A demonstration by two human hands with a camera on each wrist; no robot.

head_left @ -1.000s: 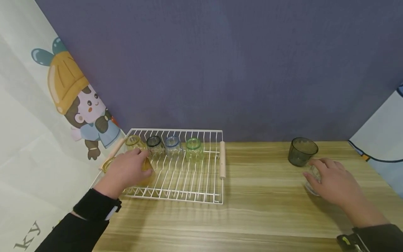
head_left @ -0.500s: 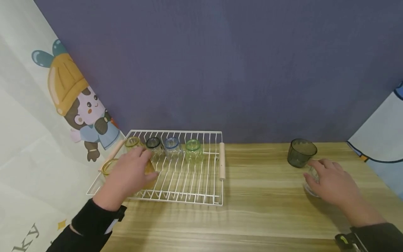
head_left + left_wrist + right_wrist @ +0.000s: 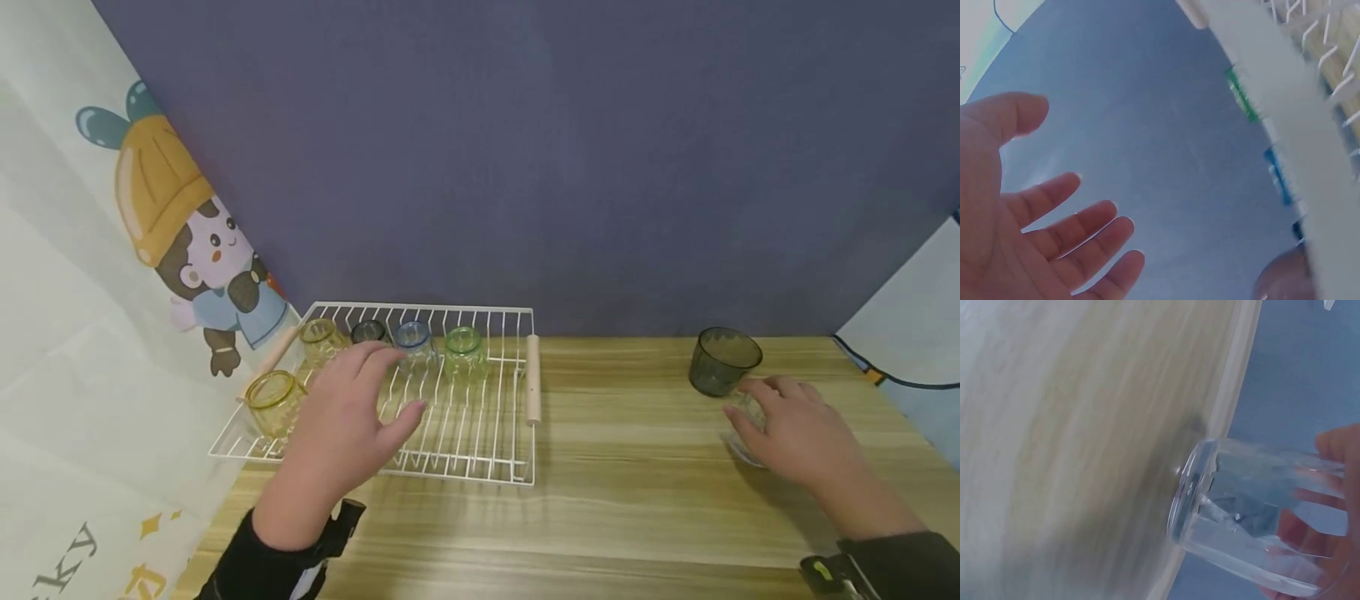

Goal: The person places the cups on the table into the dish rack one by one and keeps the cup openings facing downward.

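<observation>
My left hand is held over the white wire dish rack, fingers spread and loosely bent, with nothing between them. In the left wrist view the palm and separate fingers show bare, and a brownish rounded thing stands at the rack's edge. A yellow glass sits on the rack just left of this hand. At the right, my right hand grips a clear glass from above, its lower end right at the tabletop. A dark grey glass bowl stands just behind that glass.
Along the rack's back row stand another yellow glass, a dark one, a blue one and a green one. The rack has wooden handles. A dark blue wall rises behind the wooden table.
My left hand has let go of an amber glass on the rack, now hidden behind it, and drawn up and right with fingers opening. The right hand has stayed in place.
</observation>
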